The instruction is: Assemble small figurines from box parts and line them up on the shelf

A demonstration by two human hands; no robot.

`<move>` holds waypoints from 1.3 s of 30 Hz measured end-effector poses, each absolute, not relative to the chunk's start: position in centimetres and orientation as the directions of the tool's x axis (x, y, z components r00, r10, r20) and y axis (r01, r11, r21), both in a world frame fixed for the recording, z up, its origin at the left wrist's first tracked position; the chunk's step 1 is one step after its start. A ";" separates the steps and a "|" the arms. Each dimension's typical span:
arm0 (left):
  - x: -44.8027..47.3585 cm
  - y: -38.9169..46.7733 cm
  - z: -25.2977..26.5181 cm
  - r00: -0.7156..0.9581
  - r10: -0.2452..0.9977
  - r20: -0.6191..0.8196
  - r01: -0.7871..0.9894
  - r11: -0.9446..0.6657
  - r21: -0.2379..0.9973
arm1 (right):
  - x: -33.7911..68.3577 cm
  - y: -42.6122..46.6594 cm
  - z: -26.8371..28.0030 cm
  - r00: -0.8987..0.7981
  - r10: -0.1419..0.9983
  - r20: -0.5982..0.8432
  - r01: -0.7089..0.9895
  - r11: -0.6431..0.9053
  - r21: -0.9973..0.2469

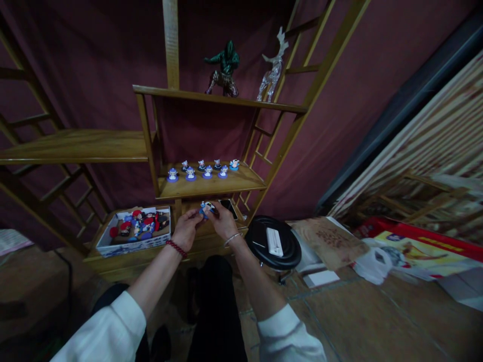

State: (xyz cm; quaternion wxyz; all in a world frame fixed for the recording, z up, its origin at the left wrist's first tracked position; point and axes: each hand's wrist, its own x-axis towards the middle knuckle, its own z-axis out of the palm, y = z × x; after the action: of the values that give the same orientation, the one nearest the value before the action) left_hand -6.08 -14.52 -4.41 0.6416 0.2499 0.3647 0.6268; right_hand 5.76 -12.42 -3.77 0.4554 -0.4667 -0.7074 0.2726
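Note:
Both of my hands hold one small toy figurine [206,207], blue with some pale and dark parts, in front of the lower shelf. My left hand [187,227], with a red bead bracelet at the wrist, pinches its left side. On the other side the fingers of my right hand [224,221] close on it; a pale bangle circles that wrist. Just beyond, the lower shelf [211,188] carries two rows of similar figurines: purple-based ones [190,174] in front, smaller dark-based ones [201,165] behind, and a blue one [234,164] at the back right.
An open box [132,246] of jumbled figurines stands left of my hands. A dark phone-like slab [228,208] lies behind my right hand. A green figure [227,63] and a clear deer [272,75] stand above. To the right are a black stool [290,246] and a plastic bag [372,265].

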 end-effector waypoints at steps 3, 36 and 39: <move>-5.9 -14.4 -4.4 -0.059 0.984 -0.167 -0.628 0.093 0.772 | 5.8 -12.2 -3.9 -0.148 0.911 0.385 0.389 0.412 -0.824; -2.4 -13.3 -2.2 0.099 0.993 -0.058 -0.609 0.107 0.786 | 9.3 -10.1 -2.3 -0.090 0.960 0.267 0.006 0.269 -0.963; -2.2 -13.5 -2.1 0.095 0.994 -0.051 -0.619 0.099 0.779 | 9.4 -10.2 -2.3 -0.100 0.953 0.284 0.024 0.288 -0.957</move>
State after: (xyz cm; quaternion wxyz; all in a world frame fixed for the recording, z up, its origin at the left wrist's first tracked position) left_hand -2.20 -13.46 -2.12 0.6742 0.3046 0.3081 0.5982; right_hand 9.36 -10.21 -2.28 0.5329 -0.4072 -0.6001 0.4361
